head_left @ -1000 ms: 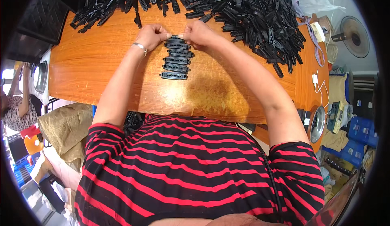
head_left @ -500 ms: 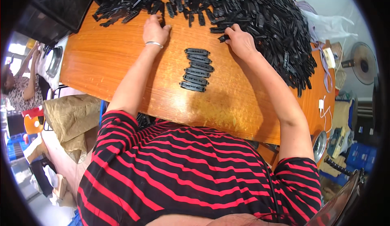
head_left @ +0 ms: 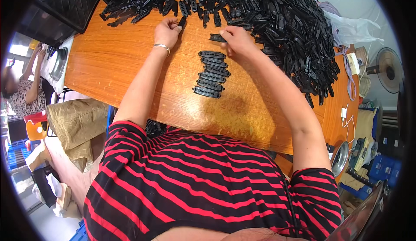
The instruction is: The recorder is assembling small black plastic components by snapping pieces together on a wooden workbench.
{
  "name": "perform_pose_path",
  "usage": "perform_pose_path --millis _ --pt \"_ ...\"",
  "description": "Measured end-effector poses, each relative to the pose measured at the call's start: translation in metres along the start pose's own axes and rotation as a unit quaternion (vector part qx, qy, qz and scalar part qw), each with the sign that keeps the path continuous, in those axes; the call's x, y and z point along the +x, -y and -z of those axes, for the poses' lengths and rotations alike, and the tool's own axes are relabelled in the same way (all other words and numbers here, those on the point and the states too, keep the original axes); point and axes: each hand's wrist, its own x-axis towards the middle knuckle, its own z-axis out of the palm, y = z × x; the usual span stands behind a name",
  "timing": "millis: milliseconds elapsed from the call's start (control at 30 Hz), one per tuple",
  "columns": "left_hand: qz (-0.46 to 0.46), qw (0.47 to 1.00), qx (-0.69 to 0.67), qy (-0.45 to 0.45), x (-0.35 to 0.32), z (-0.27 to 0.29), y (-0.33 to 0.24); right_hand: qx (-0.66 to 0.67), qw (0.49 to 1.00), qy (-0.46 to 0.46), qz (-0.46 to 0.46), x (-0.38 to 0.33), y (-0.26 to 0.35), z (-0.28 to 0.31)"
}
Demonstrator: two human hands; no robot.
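My left hand (head_left: 166, 32) pinches a small black plastic piece (head_left: 182, 22) between thumb and fingers, close to the front of a large heap of black plastic pieces (head_left: 277, 20). Between the thumb and fingers of my right hand (head_left: 236, 40) is another black plastic piece (head_left: 217, 38), held flat above the table. Nearer to me, several slotted black plastic pieces (head_left: 212, 72) lie side by side in a column on the wooden table (head_left: 125, 67). Their exact kind I cannot make out.
A black crate (head_left: 65, 7) stands at the far left corner. To the right are a fan (head_left: 387, 69), a white plastic bag (head_left: 353, 29) and a metal bowl (head_left: 340, 158). Brown wrapping (head_left: 78, 124) hangs left of the table, with another person (head_left: 26, 89) beyond.
My right hand has moved left from the heap's edge with a black piece, toward the column. My left hand has shifted slightly, and a black piece now shows in its pinch.
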Motion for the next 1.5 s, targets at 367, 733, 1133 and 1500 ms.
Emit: perform_pose_path --millis 367,733,1133,1500 --pt "0.217 0.851 -0.445 0.173 -0.025 -0.001 -0.027 -0.426 0.869 -0.162 0.195 0.002 -0.001 -0.013" --pt "0.167 0.858 -0.449 0.186 -0.041 -0.023 -0.063 0.007 0.997 -0.015 0.081 -0.012 0.010 0.006" --pt "0.065 0.951 -0.219 0.209 -0.019 -0.039 -0.050 0.083 0.995 -0.016 -0.047 -0.016 -0.002 -0.001" --pt "0.075 0.963 -0.174 0.193 -0.023 -0.051 -0.042 0.038 0.997 -0.019 -0.065 -0.014 -0.005 0.002"
